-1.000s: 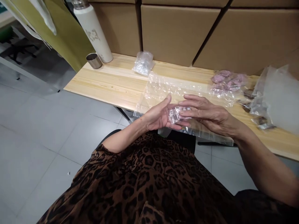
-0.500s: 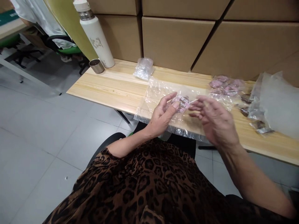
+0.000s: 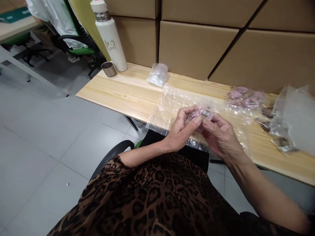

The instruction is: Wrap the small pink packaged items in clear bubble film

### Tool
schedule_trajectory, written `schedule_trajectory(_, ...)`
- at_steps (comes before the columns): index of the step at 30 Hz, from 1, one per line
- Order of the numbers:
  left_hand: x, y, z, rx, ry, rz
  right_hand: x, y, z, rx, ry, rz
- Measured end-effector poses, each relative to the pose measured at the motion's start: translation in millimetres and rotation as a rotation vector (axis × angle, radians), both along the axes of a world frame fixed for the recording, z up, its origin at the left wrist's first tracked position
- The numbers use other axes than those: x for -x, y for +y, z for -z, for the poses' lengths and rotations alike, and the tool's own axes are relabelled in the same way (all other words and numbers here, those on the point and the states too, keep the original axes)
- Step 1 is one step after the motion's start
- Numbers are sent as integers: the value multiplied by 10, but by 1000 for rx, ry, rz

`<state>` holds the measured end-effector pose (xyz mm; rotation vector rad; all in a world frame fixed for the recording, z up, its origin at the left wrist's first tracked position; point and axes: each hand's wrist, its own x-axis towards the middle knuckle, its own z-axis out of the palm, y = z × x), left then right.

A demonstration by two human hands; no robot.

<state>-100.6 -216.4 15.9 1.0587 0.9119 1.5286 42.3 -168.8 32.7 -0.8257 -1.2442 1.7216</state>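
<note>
A small clear packet with a pink printed label (image 3: pixel 203 113) is held between both hands over the table's front edge. My left hand (image 3: pixel 183 129) is closed on its left side, thumb on top. My right hand (image 3: pixel 222 136) pinches its right side, the two thumbs almost meeting. Beneath the hands a large clear plastic bag (image 3: pixel 169 101) lies flat, its end hanging over the edge. Several pink-labelled packets (image 3: pixel 246 97) lie in a group beyond my right hand. What the held packet contains is hidden.
On the wooden table (image 3: pixel 108 93) stand a white bottle (image 3: pixel 112 44) and a metal cup (image 3: pixel 108 69). A folded clear bag (image 3: pixel 158 74) lies behind. Brown cardboard boxes (image 3: pixel 192 49) line the back. Frosted plastic bags (image 3: pixel 301 114) sit at right. A person in white (image 3: pixel 52 19) sits far left.
My right hand has come in from the right and now grips the packet together with my left hand. The view has shifted slightly.
</note>
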Motion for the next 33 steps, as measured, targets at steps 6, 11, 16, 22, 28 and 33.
schedule_trajectory(6,400,123,-74,-74,241,15,11,203,-147,60,-75,100)
schedule_trajectory(11,1247,434,-69,11,820,-323,147,533,-158,177,-279,237)
schedule_trajectory(16,1614,649,-90,307,1131,-209,356,804,-159,263,-561,280)
schedule_trajectory(22,1480,725,-125,299,922,-96,408,893,-191,351,-650,158)
schedule_trajectory(28,1149,808,-242,249,364,66,389,956,-192,397,-684,103)
schedule_trajectory(33,642,926,-330,218,217,197,375,960,-191,377,-671,114)
